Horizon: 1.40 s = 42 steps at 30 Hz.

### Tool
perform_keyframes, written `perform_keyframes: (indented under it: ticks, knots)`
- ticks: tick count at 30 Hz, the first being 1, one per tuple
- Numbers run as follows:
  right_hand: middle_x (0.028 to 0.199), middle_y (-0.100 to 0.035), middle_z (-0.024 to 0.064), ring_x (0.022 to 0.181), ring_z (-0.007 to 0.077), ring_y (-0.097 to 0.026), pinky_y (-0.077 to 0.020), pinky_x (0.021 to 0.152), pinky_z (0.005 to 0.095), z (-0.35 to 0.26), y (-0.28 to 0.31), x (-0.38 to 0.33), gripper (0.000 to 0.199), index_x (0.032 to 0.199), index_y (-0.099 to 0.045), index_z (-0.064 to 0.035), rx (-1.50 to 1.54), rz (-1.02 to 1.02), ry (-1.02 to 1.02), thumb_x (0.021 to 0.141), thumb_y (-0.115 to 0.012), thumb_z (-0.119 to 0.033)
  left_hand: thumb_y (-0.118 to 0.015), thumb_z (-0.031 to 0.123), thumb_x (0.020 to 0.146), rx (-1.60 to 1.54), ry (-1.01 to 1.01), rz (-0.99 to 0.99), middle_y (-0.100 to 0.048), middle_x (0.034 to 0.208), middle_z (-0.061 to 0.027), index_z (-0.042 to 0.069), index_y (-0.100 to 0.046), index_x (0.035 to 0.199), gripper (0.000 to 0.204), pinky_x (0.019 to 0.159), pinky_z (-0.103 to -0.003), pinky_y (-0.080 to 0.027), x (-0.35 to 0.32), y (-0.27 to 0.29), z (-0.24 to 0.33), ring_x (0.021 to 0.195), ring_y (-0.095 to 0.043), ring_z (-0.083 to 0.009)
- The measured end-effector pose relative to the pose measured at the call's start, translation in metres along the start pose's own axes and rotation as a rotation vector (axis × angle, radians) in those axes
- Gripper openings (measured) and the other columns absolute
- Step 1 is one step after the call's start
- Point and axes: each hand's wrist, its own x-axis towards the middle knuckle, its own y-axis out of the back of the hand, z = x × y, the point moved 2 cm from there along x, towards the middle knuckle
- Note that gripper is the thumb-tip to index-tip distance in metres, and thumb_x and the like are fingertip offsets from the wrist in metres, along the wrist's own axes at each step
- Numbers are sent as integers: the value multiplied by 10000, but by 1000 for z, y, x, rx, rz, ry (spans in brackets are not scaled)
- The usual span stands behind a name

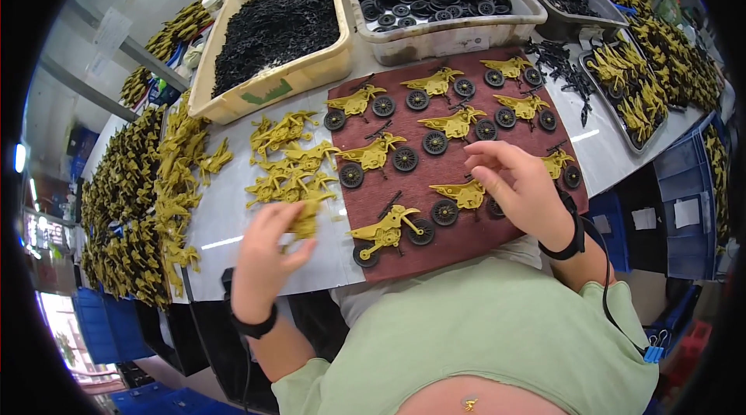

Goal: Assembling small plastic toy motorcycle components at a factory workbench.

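Note:
On a dark red mat (pixel 420 256) lie rows of toy motorcycles, each a yellow body with black wheels beside or against it and a thin black part. My left hand (pixel 263 256) is left of the mat, its fingers closed on a yellow motorcycle body (pixel 308 219), slightly blurred. Loose yellow bodies (pixel 291 155) lie in a group just beyond that hand. Over the mat's right side hovers my right hand (pixel 522 193), fingers curved and thumb apart, with nothing visible between them. It partly covers a motorcycle (pixel 460 195) in the near row.
Along the back stand a cream bin (pixel 342 42) of small black parts and a whitish bin (pixel 451 43) of black wheels. Yellow-and-black pieces (pixel 116 213) are heaped at the left. A metal tray (pixel 641 143) of yellow pieces and loose black parts (pixel 571 77) lie at the right.

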Motion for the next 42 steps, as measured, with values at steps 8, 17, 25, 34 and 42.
perform_keyframes:
  ticks: [8,17,25,34,42]
  knots:
    - [938,-654,96,779,112,-610,-504,685,272,20,10,-21,375,1223,-529,23,314,-201,-266,921,-635,-172,-775,155,701,-179,-422,15,-632,1066,-111,20,-613,1154,500,880,-393,-465,64,-95,101,1002,-594,-289]
    - [984,-661,100,822,144,-640,-512,694,260,48,43,-30,302,1164,-596,-6,-39,85,-199,890,-643,-123,-759,132,701,-94,-454,-68,-653,1036,-101,3,-619,1067,414,869,-390,-462,78,-136,114,1006,-603,-275]
    - [954,-654,117,800,185,-643,-505,661,276,52,43,-31,236,1096,-627,-3,-45,75,-156,896,-624,-128,-755,142,714,-117,-415,-31,-665,1015,-106,12,-639,1025,357,846,-386,-481,80,-133,112,968,-622,-280]
    - [931,-652,109,744,159,-654,-524,663,262,49,44,-29,210,1062,-645,11,-90,39,-166,894,-625,-113,-757,130,711,-119,-439,-49,-661,1028,-117,6,-642,1027,358,853,-382,-490,78,-144,113,970,-621,-291]
    - [910,-651,103,716,161,-632,-500,629,262,49,44,-28,190,1034,-654,6,-109,33,-121,886,-629,-110,-748,114,708,-55,-424,-85,-626,1030,-128,3,-644,1060,384,836,-394,-485,77,-140,113,954,-604,-301]
